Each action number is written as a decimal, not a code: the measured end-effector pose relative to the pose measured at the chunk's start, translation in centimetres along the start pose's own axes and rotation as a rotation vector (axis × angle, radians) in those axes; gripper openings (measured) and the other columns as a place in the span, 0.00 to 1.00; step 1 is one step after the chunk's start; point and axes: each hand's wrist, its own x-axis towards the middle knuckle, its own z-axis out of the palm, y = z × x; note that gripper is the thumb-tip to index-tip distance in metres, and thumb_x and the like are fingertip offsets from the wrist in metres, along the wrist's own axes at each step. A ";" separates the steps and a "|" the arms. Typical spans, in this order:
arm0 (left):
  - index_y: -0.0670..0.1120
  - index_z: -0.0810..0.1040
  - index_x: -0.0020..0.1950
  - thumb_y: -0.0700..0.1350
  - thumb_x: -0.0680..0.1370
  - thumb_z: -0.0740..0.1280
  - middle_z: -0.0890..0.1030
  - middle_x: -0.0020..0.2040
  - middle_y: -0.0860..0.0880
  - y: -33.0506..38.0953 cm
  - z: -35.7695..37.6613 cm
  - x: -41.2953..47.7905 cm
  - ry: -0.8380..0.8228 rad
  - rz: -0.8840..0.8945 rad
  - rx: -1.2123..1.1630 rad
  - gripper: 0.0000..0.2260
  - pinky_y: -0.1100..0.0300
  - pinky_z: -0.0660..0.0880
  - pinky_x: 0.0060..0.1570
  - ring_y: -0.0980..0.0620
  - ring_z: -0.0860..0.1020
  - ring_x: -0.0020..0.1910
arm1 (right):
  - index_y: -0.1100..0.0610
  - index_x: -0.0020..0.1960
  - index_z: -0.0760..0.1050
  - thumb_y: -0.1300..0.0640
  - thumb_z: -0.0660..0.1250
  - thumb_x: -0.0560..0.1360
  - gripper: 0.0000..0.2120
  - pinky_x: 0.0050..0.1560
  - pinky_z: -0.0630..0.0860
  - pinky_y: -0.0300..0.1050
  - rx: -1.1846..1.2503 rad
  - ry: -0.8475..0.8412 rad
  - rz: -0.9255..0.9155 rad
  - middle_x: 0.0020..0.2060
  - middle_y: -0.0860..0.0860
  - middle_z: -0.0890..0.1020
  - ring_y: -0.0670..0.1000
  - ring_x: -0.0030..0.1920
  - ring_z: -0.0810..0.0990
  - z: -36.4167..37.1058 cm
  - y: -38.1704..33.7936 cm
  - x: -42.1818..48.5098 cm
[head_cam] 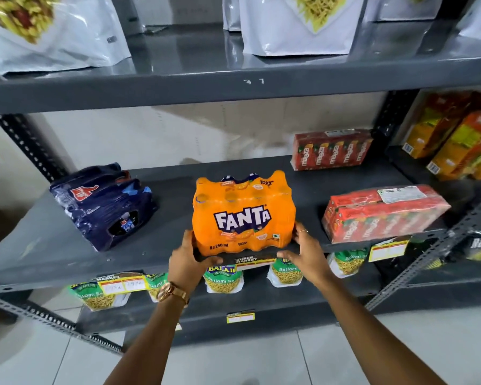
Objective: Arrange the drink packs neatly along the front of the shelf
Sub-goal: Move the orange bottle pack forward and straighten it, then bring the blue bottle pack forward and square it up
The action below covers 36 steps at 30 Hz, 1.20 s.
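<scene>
An orange Fanta pack point(243, 215) stands upright at the front edge of the grey middle shelf point(53, 245), label facing me. My left hand point(188, 258) grips its lower left corner and my right hand point(306, 250) grips its lower right corner. A dark blue Thums Up pack point(103, 204) lies skewed on the shelf's left side, set back from the edge. A red Maaza carton pack point(383, 213) lies at the front right, angled. A second Maaza pack point(331, 150) sits at the back right.
White snack pouches point(295, 23) stand on the shelf above. Green Ratlami sev packets point(224, 279) hang under the middle shelf, behind yellow price tags point(122, 284). Orange and yellow juice cartons point(456, 137) fill the neighbouring rack on the right. Perforated metal uprights frame both sides.
</scene>
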 end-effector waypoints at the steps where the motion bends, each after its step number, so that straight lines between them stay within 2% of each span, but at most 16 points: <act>1: 0.49 0.67 0.58 0.53 0.60 0.81 0.83 0.49 0.47 0.0 0.2 -0.3 0.027 -0.003 0.011 0.33 0.54 0.76 0.41 0.42 0.82 0.45 | 0.59 0.68 0.65 0.61 0.78 0.67 0.34 0.63 0.75 0.60 0.005 0.028 -0.011 0.60 0.57 0.81 0.58 0.62 0.79 0.2 0.0 -0.1; 3: 0.51 0.67 0.55 0.53 0.61 0.81 0.84 0.46 0.47 -0.1 0.6 -0.8 0.072 0.011 0.016 0.31 0.58 0.76 0.37 0.45 0.82 0.41 | 0.60 0.67 0.66 0.62 0.76 0.69 0.31 0.61 0.76 0.61 0.006 0.050 -0.009 0.59 0.58 0.82 0.59 0.61 0.80 0.3 0.0 -0.2; 6: 0.60 0.63 0.50 0.53 0.62 0.80 0.81 0.41 0.56 -0.3 0.9 -1.3 0.087 0.037 -0.017 0.29 0.70 0.70 0.31 0.55 0.78 0.36 | 0.61 0.67 0.66 0.63 0.76 0.69 0.30 0.61 0.77 0.61 -0.005 0.056 -0.019 0.59 0.59 0.82 0.59 0.61 0.80 0.5 0.3 -0.2; 10: 0.62 0.62 0.50 0.52 0.63 0.79 0.79 0.41 0.60 -0.4 0.9 -1.4 0.085 0.022 -0.064 0.28 0.62 0.76 0.37 0.56 0.79 0.38 | 0.60 0.69 0.64 0.62 0.74 0.71 0.31 0.63 0.76 0.61 0.004 0.049 -0.001 0.62 0.59 0.80 0.59 0.63 0.79 0.8 0.1 -0.4; 14: 0.57 0.64 0.51 0.48 0.62 0.80 0.81 0.44 0.57 -0.2 0.4 -1.1 0.015 0.000 -0.096 0.28 0.65 0.76 0.38 0.53 0.82 0.43 | 0.61 0.73 0.60 0.65 0.74 0.70 0.36 0.68 0.71 0.58 0.082 0.039 0.024 0.66 0.58 0.76 0.58 0.67 0.74 0.6 -1.0 -1.0; 17: 0.53 0.61 0.67 0.49 0.60 0.81 0.80 0.60 0.51 -0.1 -2.6 -0.1 -0.203 0.018 -0.062 0.42 0.59 0.74 0.54 0.47 0.78 0.60 | 0.60 0.76 0.56 0.65 0.77 0.67 0.44 0.73 0.63 0.50 0.179 0.267 0.049 0.72 0.54 0.67 0.53 0.73 0.64 1.6 -2.6 -3.7; 19: 0.56 0.53 0.74 0.62 0.58 0.78 0.73 0.67 0.56 -0.4 -6.4 0.9 -0.240 0.077 0.018 0.52 0.56 0.68 0.63 0.54 0.71 0.66 | 0.56 0.71 0.65 0.59 0.76 0.69 0.34 0.68 0.69 0.50 0.268 0.496 -0.011 0.67 0.54 0.73 0.54 0.68 0.71 3.8 -4.7 -6.6; 20: 0.57 0.54 0.74 0.68 0.59 0.74 0.73 0.65 0.58 -0.3 -8.4 1.5 -0.175 0.111 0.036 0.50 0.56 0.68 0.64 0.57 0.71 0.65 | 0.51 0.65 0.71 0.55 0.74 0.70 0.25 0.62 0.73 0.46 0.313 0.513 -0.054 0.60 0.50 0.79 0.51 0.61 0.76 5.1 -5.9 -8.1; 22: 0.59 0.65 0.67 0.71 0.63 0.68 0.77 0.60 0.59 -0.7 -12.9 3.5 0.052 0.171 0.002 0.36 0.55 0.73 0.60 0.57 0.76 0.59 | 0.45 0.53 0.76 0.46 0.71 0.71 0.12 0.48 0.77 0.39 0.404 0.275 -0.066 0.46 0.45 0.83 0.45 0.47 0.81 8.5 -9.5 -9.6; 24: 0.57 0.73 0.58 0.67 0.69 0.65 0.82 0.55 0.55 -1.3 -17.2 7.0 0.236 0.222 0.045 0.22 0.51 0.77 0.55 0.51 0.80 0.55 | 0.45 0.48 0.75 0.39 0.71 0.68 0.15 0.41 0.74 0.32 0.389 -0.083 0.001 0.40 0.46 0.82 0.43 0.42 0.80 12.7 -13.8 -9.1; 25: 0.54 0.75 0.57 0.65 0.72 0.64 0.83 0.55 0.52 -1.8 -18.9 9.1 0.283 0.229 0.141 0.20 0.49 0.77 0.54 0.47 0.80 0.54 | 0.46 0.47 0.74 0.36 0.72 0.65 0.18 0.40 0.72 0.29 0.367 -0.180 0.041 0.39 0.45 0.80 0.43 0.40 0.78 14.5 -15.8 -8.2; 27: 0.47 0.74 0.61 0.62 0.74 0.63 0.80 0.59 0.42 -3.3 -22.0 13.3 0.257 0.137 0.356 0.24 0.47 0.74 0.57 0.39 0.77 0.59 | 0.52 0.48 0.74 0.34 0.73 0.61 0.26 0.39 0.70 0.31 0.493 -0.264 0.203 0.40 0.45 0.75 0.44 0.40 0.74 18.1 -20.1 -4.8; 29: 0.43 0.69 0.66 0.66 0.74 0.61 0.74 0.65 0.37 -5.3 -24.0 16.9 0.149 -0.047 0.528 0.32 0.45 0.68 0.63 0.36 0.71 0.65 | 0.58 0.57 0.74 0.37 0.74 0.66 0.30 0.48 0.76 0.42 0.711 -0.352 0.405 0.51 0.51 0.75 0.48 0.52 0.76 21.3 -23.9 -0.5; 31: 0.40 0.69 0.64 0.71 0.72 0.58 0.74 0.64 0.35 -7.2 -25.1 19.5 0.045 -0.176 0.620 0.37 0.45 0.67 0.64 0.35 0.72 0.64 | 0.56 0.69 0.68 0.39 0.73 0.67 0.37 0.55 0.78 0.50 0.828 -0.388 0.566 0.64 0.53 0.72 0.55 0.65 0.73 23.9 -26.4 3.1; 34: 0.38 0.74 0.59 0.72 0.72 0.57 0.79 0.58 0.34 -9.2 -25.8 22.6 -0.125 -0.247 0.548 0.38 0.45 0.74 0.60 0.36 0.77 0.57 | 0.54 0.69 0.68 0.39 0.78 0.62 0.42 0.43 0.79 0.48 1.017 -0.326 0.716 0.63 0.53 0.78 0.55 0.58 0.79 26.9 -28.5 6.7; 36: 0.38 0.75 0.60 0.72 0.70 0.59 0.80 0.58 0.35 -10.0 -25.8 23.9 -0.133 -0.264 0.455 0.39 0.45 0.76 0.57 0.36 0.79 0.55 | 0.57 0.66 0.72 0.43 0.81 0.58 0.41 0.47 0.80 0.50 1.054 -0.230 0.747 0.59 0.54 0.81 0.55 0.53 0.82 28.3 -28.8 7.9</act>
